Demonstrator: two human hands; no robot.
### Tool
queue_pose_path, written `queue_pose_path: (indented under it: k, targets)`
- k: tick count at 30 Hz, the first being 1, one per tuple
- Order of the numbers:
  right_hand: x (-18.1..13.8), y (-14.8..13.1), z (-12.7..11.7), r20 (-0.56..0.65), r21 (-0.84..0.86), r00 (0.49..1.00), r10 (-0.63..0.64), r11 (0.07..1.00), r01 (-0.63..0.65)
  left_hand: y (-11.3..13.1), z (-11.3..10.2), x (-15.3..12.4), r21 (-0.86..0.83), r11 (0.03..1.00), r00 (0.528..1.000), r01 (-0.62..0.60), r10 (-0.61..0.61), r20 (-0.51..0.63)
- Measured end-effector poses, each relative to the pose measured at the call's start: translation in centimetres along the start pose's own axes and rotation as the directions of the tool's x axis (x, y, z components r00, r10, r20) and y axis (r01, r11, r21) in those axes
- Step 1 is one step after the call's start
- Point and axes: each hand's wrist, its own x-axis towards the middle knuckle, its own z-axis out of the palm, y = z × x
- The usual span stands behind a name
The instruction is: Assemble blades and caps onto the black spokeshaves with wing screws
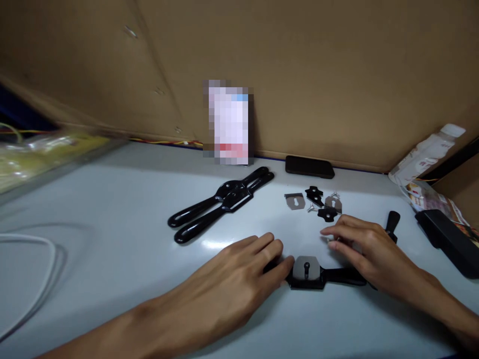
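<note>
A black spokeshave body (307, 286) lies flat on the table in front of me, with a grey slotted blade (299, 269) on its middle. My left hand (247, 271) is closed around the spokeshave's left handle, thumb close to the blade. Above the right handle, my right hand (361, 244) pinches a small screw (330, 240), mostly hidden by the fingertips. Just beyond it lie black cap plates (328, 215), two loose blades (295, 201) and small wing-shaped screws (311, 208). Behind my right hand, another black handle (392, 222) shows, its remainder covered.
Two more black spokeshave bodies (224, 199) lie side by side at back left. A dark phone-like slab (310, 167) and a blurred upright card (230, 124) are by the cardboard wall. At right are a bottle (426, 154) and black case (449, 242); a white cable (52, 259) curves left.
</note>
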Motion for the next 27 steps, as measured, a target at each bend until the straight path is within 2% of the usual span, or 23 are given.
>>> queue_pose_path:
  k: [4,6,13,17,20,22,24,27]
  targets:
    - [-0.1,-1.7,1.1,-0.133,0.194,0.989,-0.065,0.977,0.090,0.0,0.0,0.0,-0.001,1.000,1.000,-0.008,0.008,-0.011]
    - [-0.2,-2.4,1.6,-0.167,0.230,0.981,-0.099,0.964,0.136,0.1,0.1,0.1,0.000,1.000,1.000,-0.012,0.012,-0.022]
    - [-0.2,-3.1,2.6,-0.155,0.178,0.976,-0.151,0.968,0.178,0.0,0.3,0.0,0.001,1.000,1.000,-0.010,0.010,-0.022]
    - [0.0,-2.6,2.0,-0.200,0.134,0.964,-0.176,0.970,0.205,0.1,0.1,0.0,-0.008,1.000,1.000,0.002,-0.003,-0.013]
    - [0.4,-1.6,0.9,-0.252,0.022,0.957,-0.147,0.987,0.157,0.2,-0.2,0.2,-0.005,1.000,1.000,0.002,-0.002,0.002]
    - [0.7,-0.5,0.3,-0.217,-0.026,0.972,-0.089,0.996,0.086,0.2,-0.4,0.3,-0.001,1.000,1.000,-0.001,0.001,0.002]
    - [1.0,0.5,0.0,-0.185,-0.075,0.983,-0.017,0.997,0.003,0.3,-0.5,0.4,-0.004,1.000,1.000,-0.002,0.002,-0.002]
    - [1.4,2.0,0.3,-0.240,-0.159,0.970,0.051,0.983,-0.091,0.2,-0.5,0.3,-0.005,1.000,1.000,-0.002,0.002,-0.011]
